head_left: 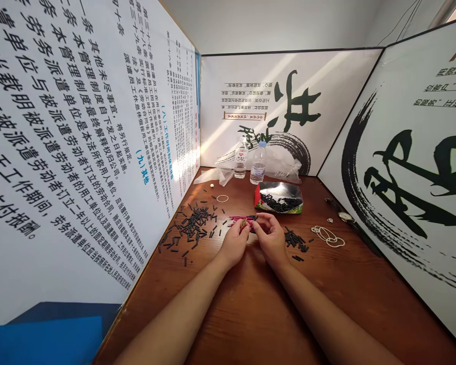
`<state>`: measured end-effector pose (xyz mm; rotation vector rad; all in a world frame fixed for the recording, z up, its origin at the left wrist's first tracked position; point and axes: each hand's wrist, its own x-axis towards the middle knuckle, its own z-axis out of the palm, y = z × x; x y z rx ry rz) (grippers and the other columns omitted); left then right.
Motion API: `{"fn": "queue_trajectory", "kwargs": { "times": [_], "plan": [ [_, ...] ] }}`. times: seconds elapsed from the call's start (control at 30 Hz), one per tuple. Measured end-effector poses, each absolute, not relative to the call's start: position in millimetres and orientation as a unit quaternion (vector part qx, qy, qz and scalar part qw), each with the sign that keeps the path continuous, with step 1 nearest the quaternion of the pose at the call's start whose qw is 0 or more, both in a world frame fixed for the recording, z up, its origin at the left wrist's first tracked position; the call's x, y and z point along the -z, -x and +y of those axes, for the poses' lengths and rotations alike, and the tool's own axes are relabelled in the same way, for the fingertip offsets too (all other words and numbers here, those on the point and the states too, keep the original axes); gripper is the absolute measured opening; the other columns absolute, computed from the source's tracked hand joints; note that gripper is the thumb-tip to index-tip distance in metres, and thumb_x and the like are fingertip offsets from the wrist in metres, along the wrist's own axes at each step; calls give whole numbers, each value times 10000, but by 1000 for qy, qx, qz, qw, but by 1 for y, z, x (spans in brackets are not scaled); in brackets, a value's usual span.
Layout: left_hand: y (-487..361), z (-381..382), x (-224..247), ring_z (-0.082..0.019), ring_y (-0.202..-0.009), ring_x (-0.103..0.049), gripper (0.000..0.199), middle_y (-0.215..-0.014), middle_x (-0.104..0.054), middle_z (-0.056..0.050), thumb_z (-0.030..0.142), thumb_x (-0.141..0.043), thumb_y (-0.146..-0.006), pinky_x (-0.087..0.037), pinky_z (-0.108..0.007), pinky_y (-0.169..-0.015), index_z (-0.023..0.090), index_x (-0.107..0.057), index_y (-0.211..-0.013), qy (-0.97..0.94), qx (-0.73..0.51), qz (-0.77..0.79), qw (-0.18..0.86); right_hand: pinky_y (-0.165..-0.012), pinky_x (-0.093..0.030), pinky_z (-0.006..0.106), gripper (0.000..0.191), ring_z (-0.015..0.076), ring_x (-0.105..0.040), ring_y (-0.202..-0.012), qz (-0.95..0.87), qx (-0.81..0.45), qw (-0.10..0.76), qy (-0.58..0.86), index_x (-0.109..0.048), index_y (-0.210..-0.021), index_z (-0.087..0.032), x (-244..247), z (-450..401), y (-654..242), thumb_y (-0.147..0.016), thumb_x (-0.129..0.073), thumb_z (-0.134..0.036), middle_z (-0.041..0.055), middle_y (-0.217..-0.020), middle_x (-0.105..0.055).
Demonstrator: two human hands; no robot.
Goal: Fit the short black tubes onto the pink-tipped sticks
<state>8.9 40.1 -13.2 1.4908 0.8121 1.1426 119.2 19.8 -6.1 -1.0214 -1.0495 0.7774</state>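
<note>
On the table (220, 314), thin pink sticks (241, 219) lie at the hands (253, 242).

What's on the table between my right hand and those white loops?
A small loose pile of short black pieces lies between your right hand and the white loops, in the head view.

Left hand (234, 242) and right hand (272, 240) bare; left forearm (178, 306) and right forearm (321, 309) uncovered, smooth, tapering toward hands; fine detail unclear
</note>
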Motion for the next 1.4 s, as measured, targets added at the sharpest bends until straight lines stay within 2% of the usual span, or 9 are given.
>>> {"fn": "queue_trajectory", "kwargs": {
  "times": [0.23,0.37,0.5,0.6,0.73,0.93,1.2,1.4],
  "plan": [
    [-9,42,17,-141,-761,-493,223,-826,-558,-25,369,-438,-916,-414,-275,-798,166,-522,-873,-621,-478,339,521,-702,-509,301,275,167,-651,-738,-464,-359,672,452,-594,-909,-186,6,20,-118,-722,-724,-340,42,-809,-701],
    [-8,40,12,-150,-829,-512,223,-871,-573,-39,370,-448,-912,-413,-269,-813,166,-534,-882,-622,-480,338,518,-704,-504,308,274,170,-642,-740,-468,-355,669,456,-593,-921,-187,6,19,-118,-728,-713,-338,41,-807,-692],
    [-8,40,12,-130,-708,-488,234,-751,-529,-6,401,-495,-890,-416,-238,-676,174,-513,-838,-600,-481,361,527,-702,-494,301,300,164,-620,-756,-466,-348,672,459,-567,-1004,-196,4,19,-119,-754,-664,-332,32,-822,-670],
    [-8,40,13,-105,-590,-420,247,-659,-460,29,419,-509,-881,-369,-212,-564,183,-483,-811,-585,-472,376,543,-649,-476,286,250,159,-592,-728,-460,-342,673,467,-563,-966,-199,4,19,-120,-757,-624,-322,27,-814,-643],
    [-7,40,12,-85,-523,-356,252,-610,-403,52,418,-497,-884,-321,-196,-507,190,-448,-791,-573,-466,376,560,-604,-432,268,209,145,-539,-680,-463,-341,666,475,-561,-934,-196,5,19,-121,-751,-596,-291,5,-759,-589],
    [-7,38,7,-76,-482,-313,256,-577,-369,67,428,-486,-878,-290,-192,-480,196,-427,-789,-554,-459,396,571,-585,-392,253,214,136,-501,-670,-472,-350,660,468,-567,-954,-194,5,18,-122,-746,-560,-243,-10,-738,-541],
    [-8,38,8,-78,-474,-319,290,-564,-371,64,466,-497,-865,-289,-205,-476,194,-442,-778,-549,-469,393,570,-600,-409,261,267,130,-493,-635,-507,-349,643,456,-594,-1006,-201,1,16,-120,-746,-544,-236,-9,-740,-562],
    [-8,37,7,-77,-478,-318,243,-567,-368,66,413,-492,-874,-298,-203,-483,194,-444,-779,-548,-474,385,572,-584,-397,253,271,118,-462,-612,-503,-358,641,455,-568,-1026,-201,3,16,-120,-759,-552,-245,-15,-750,-550]
  ]
}}
